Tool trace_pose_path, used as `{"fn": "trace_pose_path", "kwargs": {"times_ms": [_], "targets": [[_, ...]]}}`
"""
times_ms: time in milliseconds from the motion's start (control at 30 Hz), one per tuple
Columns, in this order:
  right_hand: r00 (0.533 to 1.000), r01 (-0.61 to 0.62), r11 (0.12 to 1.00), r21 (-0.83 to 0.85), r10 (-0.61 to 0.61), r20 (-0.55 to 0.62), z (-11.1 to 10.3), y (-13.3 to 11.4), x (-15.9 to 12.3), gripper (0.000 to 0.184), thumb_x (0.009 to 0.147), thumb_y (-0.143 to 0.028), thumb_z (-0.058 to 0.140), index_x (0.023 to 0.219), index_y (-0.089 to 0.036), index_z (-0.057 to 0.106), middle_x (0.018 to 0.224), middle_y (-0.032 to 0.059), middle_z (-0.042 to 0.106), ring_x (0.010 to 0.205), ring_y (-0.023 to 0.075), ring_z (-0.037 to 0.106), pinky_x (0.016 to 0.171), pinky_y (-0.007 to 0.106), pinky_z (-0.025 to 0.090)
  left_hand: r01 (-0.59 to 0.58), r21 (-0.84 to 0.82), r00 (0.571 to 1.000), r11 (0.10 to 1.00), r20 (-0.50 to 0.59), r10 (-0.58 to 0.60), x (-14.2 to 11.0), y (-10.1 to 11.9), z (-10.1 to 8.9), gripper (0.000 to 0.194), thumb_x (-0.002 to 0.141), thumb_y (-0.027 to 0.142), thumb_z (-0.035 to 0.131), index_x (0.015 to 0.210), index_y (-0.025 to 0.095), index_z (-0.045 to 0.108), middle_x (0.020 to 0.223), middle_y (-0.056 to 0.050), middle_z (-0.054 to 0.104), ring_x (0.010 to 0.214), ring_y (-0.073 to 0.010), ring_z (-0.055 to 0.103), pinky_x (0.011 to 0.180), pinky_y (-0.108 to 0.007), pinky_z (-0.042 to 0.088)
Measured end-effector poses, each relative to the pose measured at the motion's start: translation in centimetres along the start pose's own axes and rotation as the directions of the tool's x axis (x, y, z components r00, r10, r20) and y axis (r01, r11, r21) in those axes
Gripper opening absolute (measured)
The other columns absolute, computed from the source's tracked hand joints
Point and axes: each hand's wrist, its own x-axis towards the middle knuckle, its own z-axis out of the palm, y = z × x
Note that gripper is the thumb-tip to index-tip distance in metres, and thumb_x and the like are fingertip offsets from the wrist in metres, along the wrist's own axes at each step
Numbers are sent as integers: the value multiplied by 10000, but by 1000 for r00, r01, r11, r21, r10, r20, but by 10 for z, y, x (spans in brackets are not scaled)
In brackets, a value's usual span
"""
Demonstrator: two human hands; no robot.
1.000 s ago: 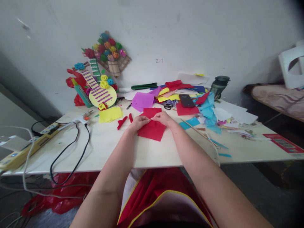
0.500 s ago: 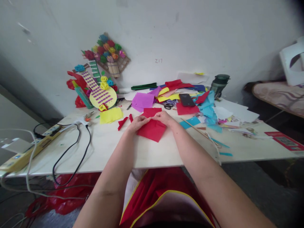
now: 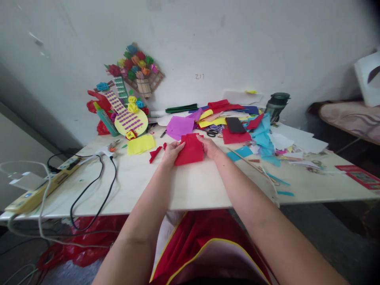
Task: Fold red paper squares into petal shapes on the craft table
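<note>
left hand [image 3: 172, 153]: fingers are pinching the left edge of the red sheet [image 3: 190, 152] | right hand [image 3: 210, 149]: fingers are gripping its right edge | sheet is spanning between both hands over the counter [image 3: 142, 190]

Between the forearms [image 3: 142, 221], a hand could pass over the near table [image 3: 192, 190] to the held red paper [image 3: 190, 152]; purple paper [image 3: 180, 125] and scissors [image 3: 211, 133] obstruct farther back.
</note>
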Motion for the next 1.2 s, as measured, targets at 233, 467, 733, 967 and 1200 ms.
{"fn": "trace_pose_path", "kwargs": {"times_ms": [233,467,733,967,1200], "targets": [[998,-47,999,-2,47,44,4,0,-3,335,539,-291,800,822,-157,682,752,55,718,764,216,669,783,356,495,15,-24,1000,1000,-11,-15,-1,0,2,394,585,436,760,664,180,470,575,28,599,481,-99,535,479,-215,397],[999,-36,998,-51,34,-38,7,4,-2,397,440,-170,816,813,-156,679,751,53,722,813,240,670,828,404,499,31,-49,999,998,20,-30,-1,-2,2,379,593,412,764,619,178,467,539,37,569,466,-85,510,466,-205,381],[998,-66,995,-81,65,-9,9,1,-3,374,417,-131,805,767,-155,675,714,44,718,793,240,672,813,412,516,39,-42,999,998,39,-37,-5,3,1,350,625,491,715,694,168,600,585,-6,607,533,-132,562,549,-255,453],[990,-117,985,-129,126,60,15,-1,-10,353,455,-120,801,781,-147,669,706,48,714,701,216,666,770,406,531,-152,302,979,941,-85,185,-5,10,1,426,662,525,668,531,178,458,462,46,399,454,-76,351,430,-216,266],[989,-132,982,-136,139,42,15,-1,-10,332,466,-112,799,769,-145,669,670,46,703,706,223,665,758,410,527,-246,475,935,845,-114,336,3,7,5,413,688,405,679,485,188,391,485,42,353,538,-103,337,508,-231,263]]}}
